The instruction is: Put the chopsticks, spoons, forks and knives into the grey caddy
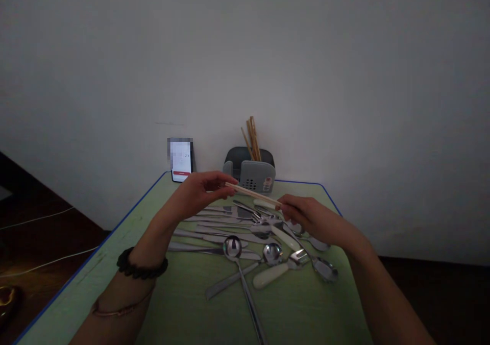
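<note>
Pinching with the fingertips of our left hand (pixel 204 189) and our right hand (pixel 310 215), we hold, over the broad green blue-edged table (pixel 184 304), in front of the grey perforated plastic holder (pixel 260 171) and above scattered shiny steel cutlery (pixel 262 231), slim pale wooden chopsticks (pixel 254 194), one end in each hand. We judge them light, stiff, hardly slippery, yet apt to snap if bent; near either end suits our hold.

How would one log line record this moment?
left hand: holding pale chopsticks; right hand: holding same chopsticks; below: spoons, forks; behind: grey utensil holder
</note>
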